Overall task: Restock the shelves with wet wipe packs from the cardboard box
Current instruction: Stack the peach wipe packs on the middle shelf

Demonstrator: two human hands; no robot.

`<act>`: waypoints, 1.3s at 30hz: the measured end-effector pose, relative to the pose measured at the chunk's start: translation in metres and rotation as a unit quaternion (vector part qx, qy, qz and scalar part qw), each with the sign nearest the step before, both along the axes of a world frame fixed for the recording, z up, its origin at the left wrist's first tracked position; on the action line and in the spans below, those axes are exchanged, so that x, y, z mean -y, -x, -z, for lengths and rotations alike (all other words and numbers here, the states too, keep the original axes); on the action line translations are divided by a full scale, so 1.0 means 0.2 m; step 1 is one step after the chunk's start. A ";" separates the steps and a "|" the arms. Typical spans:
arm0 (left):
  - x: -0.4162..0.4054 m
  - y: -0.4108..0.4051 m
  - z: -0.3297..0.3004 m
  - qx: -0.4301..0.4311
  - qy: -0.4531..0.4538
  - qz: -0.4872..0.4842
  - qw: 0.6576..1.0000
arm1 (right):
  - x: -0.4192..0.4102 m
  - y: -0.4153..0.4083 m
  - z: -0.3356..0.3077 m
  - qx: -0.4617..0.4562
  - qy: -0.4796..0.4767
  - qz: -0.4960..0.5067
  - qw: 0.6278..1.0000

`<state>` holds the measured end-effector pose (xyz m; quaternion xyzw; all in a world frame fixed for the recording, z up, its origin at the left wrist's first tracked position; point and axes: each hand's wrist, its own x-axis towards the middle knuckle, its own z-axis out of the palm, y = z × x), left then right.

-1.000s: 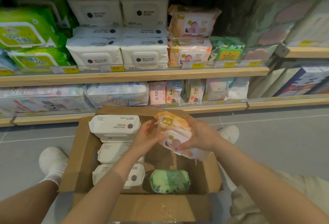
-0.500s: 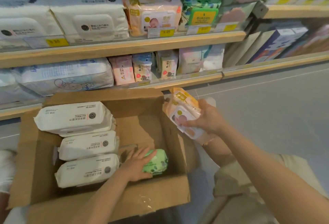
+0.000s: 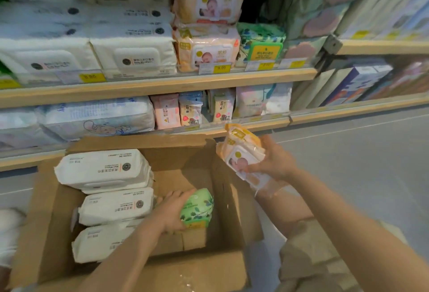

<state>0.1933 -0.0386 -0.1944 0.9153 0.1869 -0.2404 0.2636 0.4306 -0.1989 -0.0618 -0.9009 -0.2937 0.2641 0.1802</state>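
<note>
Green wipe pack point(image 3: 197, 208) in left grip point(image 3: 173, 214)

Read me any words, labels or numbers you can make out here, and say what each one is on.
"9.90": yellow price tag under the orange baby wipes.
"8.90", roughly: blurred yellow price tag under the white packs.
All pack print, including boxed and hand-held packs: too small or blurred.

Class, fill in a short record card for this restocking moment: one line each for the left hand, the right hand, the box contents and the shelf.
left hand: grips green pack inside cardboard box
right hand: holds orange baby-wipe packs above the box's right edge
box contents: three white packs, plus the green one
shelf: matching white, orange and green packs above yellow price tags
</note>
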 end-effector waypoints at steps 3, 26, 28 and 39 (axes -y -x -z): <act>-0.13 -0.01 -0.22 0.051 -0.013 -0.020 0.998 | -0.01 -0.02 -0.16 0.040 -0.020 -0.020 0.999; -1.06 -0.28 -1.23 0.238 -0.222 -0.097 0.941 | -1.27 -0.59 -0.93 0.295 0.010 -0.245 0.924; -1.08 -0.29 -1.18 0.233 -0.212 -0.098 0.944 | -1.29 -0.62 -0.88 0.286 -0.004 -0.232 0.930; -0.88 -0.34 -1.12 0.210 -0.173 -0.084 0.959 | -1.09 -0.46 -0.82 0.324 -0.218 -0.272 0.879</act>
